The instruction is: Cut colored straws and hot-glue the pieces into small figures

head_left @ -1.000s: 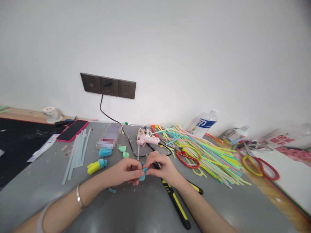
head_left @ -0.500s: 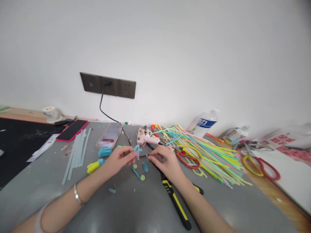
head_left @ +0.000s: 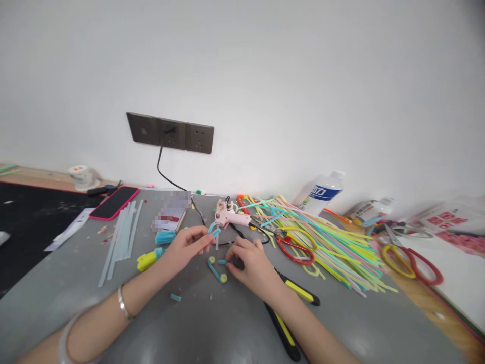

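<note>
My left hand (head_left: 193, 245) pinches a small bent blue piece (head_left: 214, 231) between thumb and fingertips. Just right of it, my right hand (head_left: 248, 263) has its fingers closed low over the table, at a short blue piece (head_left: 222, 262); whether they grip it is hard to tell. Between and below the hands lies a blue strip with yellow-green round ends (head_left: 214, 270). A pink glue gun (head_left: 232, 217) rests behind the hands. Black and yellow pliers (head_left: 303, 292) lie partly under my right forearm.
Colored fuzzy stems (head_left: 322, 237) spread at the right, beside red and yellow scissors (head_left: 297, 247). A white bottle (head_left: 322, 193) stands by the wall. At the left are glue sticks (head_left: 122, 237), a phone (head_left: 114, 203) and a yellow object (head_left: 147, 260). A cable runs to the wall socket (head_left: 170, 134).
My right hand has moved down and slightly left to the short blue piece. The pliers' handles have spread wider. My left hand still holds its blue piece.
</note>
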`<control>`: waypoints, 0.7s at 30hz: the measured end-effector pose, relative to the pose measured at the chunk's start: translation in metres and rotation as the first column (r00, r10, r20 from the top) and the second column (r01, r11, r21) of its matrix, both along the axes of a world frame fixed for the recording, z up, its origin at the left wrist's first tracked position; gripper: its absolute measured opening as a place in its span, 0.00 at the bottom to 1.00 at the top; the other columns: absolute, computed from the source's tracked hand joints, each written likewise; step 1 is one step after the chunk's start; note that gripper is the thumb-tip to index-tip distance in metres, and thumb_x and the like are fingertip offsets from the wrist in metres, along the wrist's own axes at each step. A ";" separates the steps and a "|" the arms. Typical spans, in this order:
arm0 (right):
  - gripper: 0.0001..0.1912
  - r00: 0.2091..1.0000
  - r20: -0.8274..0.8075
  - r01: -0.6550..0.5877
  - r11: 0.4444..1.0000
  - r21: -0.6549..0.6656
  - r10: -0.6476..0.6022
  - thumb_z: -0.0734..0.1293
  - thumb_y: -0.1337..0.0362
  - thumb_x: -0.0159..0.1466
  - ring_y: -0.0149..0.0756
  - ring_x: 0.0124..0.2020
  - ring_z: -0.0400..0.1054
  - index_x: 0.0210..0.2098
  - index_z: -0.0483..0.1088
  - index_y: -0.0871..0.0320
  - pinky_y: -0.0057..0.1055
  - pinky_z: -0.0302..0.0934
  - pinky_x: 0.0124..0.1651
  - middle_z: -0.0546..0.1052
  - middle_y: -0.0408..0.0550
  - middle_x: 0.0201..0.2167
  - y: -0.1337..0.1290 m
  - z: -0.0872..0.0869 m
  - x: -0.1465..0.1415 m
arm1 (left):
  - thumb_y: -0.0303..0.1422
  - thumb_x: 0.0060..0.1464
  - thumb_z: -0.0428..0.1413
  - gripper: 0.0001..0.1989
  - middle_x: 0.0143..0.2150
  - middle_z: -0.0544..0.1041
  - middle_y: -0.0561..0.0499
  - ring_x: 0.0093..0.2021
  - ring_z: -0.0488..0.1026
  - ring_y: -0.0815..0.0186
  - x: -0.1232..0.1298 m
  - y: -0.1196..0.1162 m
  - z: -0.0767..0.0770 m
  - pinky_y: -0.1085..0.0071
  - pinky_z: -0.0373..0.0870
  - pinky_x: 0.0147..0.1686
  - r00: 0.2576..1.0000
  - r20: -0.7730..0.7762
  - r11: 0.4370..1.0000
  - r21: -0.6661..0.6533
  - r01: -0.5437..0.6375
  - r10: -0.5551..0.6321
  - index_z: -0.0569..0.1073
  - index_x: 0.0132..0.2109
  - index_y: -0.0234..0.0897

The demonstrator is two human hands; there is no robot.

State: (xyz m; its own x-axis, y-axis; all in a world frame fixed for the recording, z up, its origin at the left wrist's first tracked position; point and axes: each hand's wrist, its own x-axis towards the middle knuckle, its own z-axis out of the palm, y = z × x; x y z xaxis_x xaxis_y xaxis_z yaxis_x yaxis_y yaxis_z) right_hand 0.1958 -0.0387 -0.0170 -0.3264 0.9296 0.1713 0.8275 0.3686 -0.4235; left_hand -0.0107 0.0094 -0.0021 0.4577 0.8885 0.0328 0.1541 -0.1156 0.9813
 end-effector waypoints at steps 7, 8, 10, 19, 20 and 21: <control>0.05 0.953 -0.297 0.082 0.993 0.080 -0.055 0.70 0.71 0.60 0.34 0.27 0.67 0.32 0.71 0.55 0.34 0.53 0.39 0.77 0.40 0.28 0.013 -0.004 0.013 | 0.47 0.59 0.54 0.19 0.24 0.68 0.55 0.26 0.62 0.70 0.000 0.001 0.000 0.75 0.55 0.25 0.999 0.032 1.000 -0.013 -0.015 0.016 0.73 0.32 0.35; 0.05 0.947 -0.318 0.072 0.995 0.062 -0.048 0.71 0.70 0.60 0.33 0.26 0.67 0.33 0.72 0.55 0.34 0.54 0.38 0.77 0.39 0.26 0.014 -0.005 0.015 | 0.47 0.60 0.53 0.19 0.24 0.68 0.55 0.26 0.62 0.70 0.000 0.001 -0.001 0.75 0.56 0.25 0.999 0.033 1.000 -0.010 -0.009 0.009 0.73 0.32 0.35; 0.07 0.947 -0.322 0.026 0.999 0.023 -0.018 0.74 0.67 0.58 0.33 0.25 0.66 0.35 0.72 0.55 0.33 0.54 0.38 0.78 0.38 0.25 0.014 -0.007 0.016 | 0.46 0.62 0.52 0.19 0.25 0.68 0.55 0.26 0.62 0.70 0.000 0.002 -0.002 0.75 0.56 0.26 1.000 0.028 1.000 0.000 0.012 -0.012 0.71 0.31 0.35; 0.07 0.881 -0.473 0.095 0.988 0.119 -0.028 0.68 0.59 0.65 0.33 0.23 0.63 0.38 0.72 0.56 0.31 0.57 0.32 0.69 0.39 0.22 0.012 0.001 0.013 | 0.44 0.64 0.49 0.19 0.26 0.69 0.55 0.27 0.64 0.69 0.002 -0.005 -0.002 0.74 0.59 0.29 0.987 -0.058 0.987 0.043 0.155 -0.152 0.69 0.30 0.36; 0.07 0.856 -0.517 0.079 0.989 0.122 -0.005 0.67 0.59 0.65 0.34 0.26 0.65 0.39 0.71 0.56 0.31 0.59 0.34 0.71 0.41 0.24 0.011 0.003 0.012 | 0.44 0.64 0.49 0.19 0.26 0.69 0.55 0.28 0.64 0.69 0.003 -0.006 -0.002 0.74 0.59 0.29 0.982 -0.074 0.983 0.044 0.176 -0.172 0.68 0.30 0.35; 0.08 0.832 -0.555 0.050 0.991 0.121 0.026 0.67 0.59 0.66 0.35 0.28 0.67 0.41 0.71 0.56 0.32 0.61 0.36 0.74 0.43 0.27 0.010 0.004 0.011 | 0.43 0.64 0.49 0.19 0.26 0.68 0.55 0.28 0.64 0.69 0.003 -0.007 -0.002 0.74 0.58 0.29 0.977 -0.098 0.980 0.049 0.193 -0.188 0.68 0.29 0.35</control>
State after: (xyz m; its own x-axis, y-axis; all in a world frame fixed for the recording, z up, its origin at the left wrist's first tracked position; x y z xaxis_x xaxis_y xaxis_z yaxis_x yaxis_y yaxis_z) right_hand 0.2067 -0.0286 -0.0125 -0.1301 0.8913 0.4343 0.4723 0.4409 -0.7632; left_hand -0.0073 0.0023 -0.0037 0.6216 0.7827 0.0309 0.2138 -0.2075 0.9546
